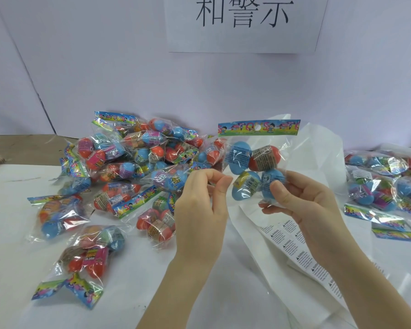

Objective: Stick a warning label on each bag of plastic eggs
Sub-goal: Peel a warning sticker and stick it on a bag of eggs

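Note:
My right hand grips a clear bag of plastic eggs by its lower end and holds it upright above the table. The thumb presses on a blue egg. The bag holds blue eggs and a red one under a colourful header card. My left hand is raised just left of the bag with its fingers curled toward the thumb, and I see nothing between them. A sheet of white warning labels lies on the table under my right hand.
A big heap of egg bags covers the left and middle of the white table. A smaller heap lies at the right edge. Crumpled white backing paper rises behind my right hand. A paper sign hangs on the wall.

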{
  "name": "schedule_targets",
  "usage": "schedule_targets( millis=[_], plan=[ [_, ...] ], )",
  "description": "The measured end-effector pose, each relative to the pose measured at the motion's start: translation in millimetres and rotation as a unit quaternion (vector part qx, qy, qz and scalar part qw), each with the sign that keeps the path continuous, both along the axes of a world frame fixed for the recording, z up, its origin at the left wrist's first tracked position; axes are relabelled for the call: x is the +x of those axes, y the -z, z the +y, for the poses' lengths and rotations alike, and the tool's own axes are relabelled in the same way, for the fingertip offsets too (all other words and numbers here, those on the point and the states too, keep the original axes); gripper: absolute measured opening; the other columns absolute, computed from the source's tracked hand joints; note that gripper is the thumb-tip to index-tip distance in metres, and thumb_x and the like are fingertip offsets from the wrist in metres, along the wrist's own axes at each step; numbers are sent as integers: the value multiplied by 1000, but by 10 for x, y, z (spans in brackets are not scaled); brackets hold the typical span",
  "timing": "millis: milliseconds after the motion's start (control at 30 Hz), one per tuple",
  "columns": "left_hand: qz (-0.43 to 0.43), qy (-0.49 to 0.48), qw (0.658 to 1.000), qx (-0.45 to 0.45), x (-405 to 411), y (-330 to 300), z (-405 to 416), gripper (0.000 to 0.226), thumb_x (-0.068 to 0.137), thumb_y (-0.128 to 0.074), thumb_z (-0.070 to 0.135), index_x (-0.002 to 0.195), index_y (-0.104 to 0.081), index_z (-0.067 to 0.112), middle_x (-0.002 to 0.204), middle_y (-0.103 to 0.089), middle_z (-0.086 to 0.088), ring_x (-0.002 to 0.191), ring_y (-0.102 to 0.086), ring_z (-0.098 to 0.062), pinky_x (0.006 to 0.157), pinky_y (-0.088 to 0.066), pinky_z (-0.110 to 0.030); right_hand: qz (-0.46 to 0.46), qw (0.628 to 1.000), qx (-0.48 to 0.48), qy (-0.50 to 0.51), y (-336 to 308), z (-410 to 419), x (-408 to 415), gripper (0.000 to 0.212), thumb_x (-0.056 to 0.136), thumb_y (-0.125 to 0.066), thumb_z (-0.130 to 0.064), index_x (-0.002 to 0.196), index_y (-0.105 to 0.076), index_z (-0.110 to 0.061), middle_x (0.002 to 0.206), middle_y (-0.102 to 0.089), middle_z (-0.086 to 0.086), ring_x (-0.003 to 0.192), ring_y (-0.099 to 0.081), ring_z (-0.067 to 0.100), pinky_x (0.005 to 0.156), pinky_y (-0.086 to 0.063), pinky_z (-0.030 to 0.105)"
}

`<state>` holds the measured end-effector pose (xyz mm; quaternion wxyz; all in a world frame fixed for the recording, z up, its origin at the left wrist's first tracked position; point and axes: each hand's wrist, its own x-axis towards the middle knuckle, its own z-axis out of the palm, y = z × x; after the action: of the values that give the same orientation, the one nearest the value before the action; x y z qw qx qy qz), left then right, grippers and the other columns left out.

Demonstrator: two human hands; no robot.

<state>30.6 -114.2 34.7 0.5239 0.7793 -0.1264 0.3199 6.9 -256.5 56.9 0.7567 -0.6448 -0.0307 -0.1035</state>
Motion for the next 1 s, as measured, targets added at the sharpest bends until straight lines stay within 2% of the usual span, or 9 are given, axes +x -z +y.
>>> schedule_targets(
  millis=[100, 233, 500, 633, 700, 767, 800, 900, 1000],
  plan=[
    [14, -7, 1000, 15, 8, 12, 0, 28, 85, -41, 43, 84, -53, 18, 78, -50, 16, 79, -51, 9, 66, -39, -7, 5, 1000, 5, 13, -3, 3, 0, 30, 65, -62, -21, 93, -67, -11, 74, -72, 2, 57, -64, 15, 56, -53, 20],
    [25, -13, 999, 41, 13, 13, 5, 29, 84, -37, 47, 83, -48, 21, 75, -46, 19, 68, -50, 2, 64, -37, -7, 2, 1000, 0, 22, -1, 5, 4, 27, 65, -62, -20, 91, -66, -14, 72, -72, 0, 56, -63, 14, 56, -53, 20],
    [36, -20, 997, 58, 12, 6, 4, 42, 80, -28, 59, 82, -48, 21, 73, -45, 21, 63, -47, 1, 62, -38, -5, -10, 999, -9, 52, 10, 12, 18, 27, 66, -61, -20, 92, -65, -18, 72, -73, -3, 57, -63, 12, 56, -53, 19],
    [79, -36, 996, 5, -13, -5, -14, 34, 81, -36, 59, 76, -46, 27, 75, -51, 15, 69, -51, -2, 61, -39, -8, -50, 990, -59, 121, 67, 28, 27, 23, 76, -69, -11, 91, -64, -27, 73, -72, -9, 60, -61, 8, 59, -52, 18],
    [100, 0, 995, -28, -38, -15, -34, 29, 86, -48, 59, 77, -49, 30, 80, -58, 11, 77, -54, -2, 64, -40, -11, -116, 950, -180, 229, 95, 34, 22, 24, 76, -74, -14, 93, -63, -27, 79, -69, -11, 66, -59, 5, 64, -50, 14],
    [138, 103, 984, -52, -85, -50, -75, 21, 82, -55, 50, 86, -57, 30, 90, -63, 12, 84, -57, 2, 68, -42, -9, -207, 867, -318, 324, 123, 47, 19, 29, 75, -77, -15, 102, -65, -14, 84, -62, -7, 72, -54, 7, 66, -47, 15],
    [171, 179, 966, -76, -124, -80, -110, 22, 80, -54, 47, 93, -59, 29, 96, -65, 13, 87, -59, 5, 71, -43, -9, -250, 830, -364, 340, 151, 56, 19, 31, 76, -76, -16, 103, -66, -6, 86, -59, -4, 72, -52, 9, 66, -46, 18],
    [232, 323, 899, -184, -188, -107, -171, 37, 81, -56, 39, 110, -61, 16, 100, -70, 10, 95, -64, -4, 83, -49, -19, -330, 774, -438, 317, 223, 117, 14, 30, 83, -63, -21, 104, -67, 1, 87, -61, 8, 73, -57, 18, 65, -50, 29],
    [259, 322, 862, -293, -177, -149, -142, 41, 78, -61, 31, 110, -61, 6, 105, -69, -11, 105, -63, -26, 97, -49, -35, -375, 730, -505, 267, 240, 162, 6, 33, 82, -64, -23, 106, -68, 0, 91, -65, 14, 79, -56, 20, 66, -49, 27]
  ],
)
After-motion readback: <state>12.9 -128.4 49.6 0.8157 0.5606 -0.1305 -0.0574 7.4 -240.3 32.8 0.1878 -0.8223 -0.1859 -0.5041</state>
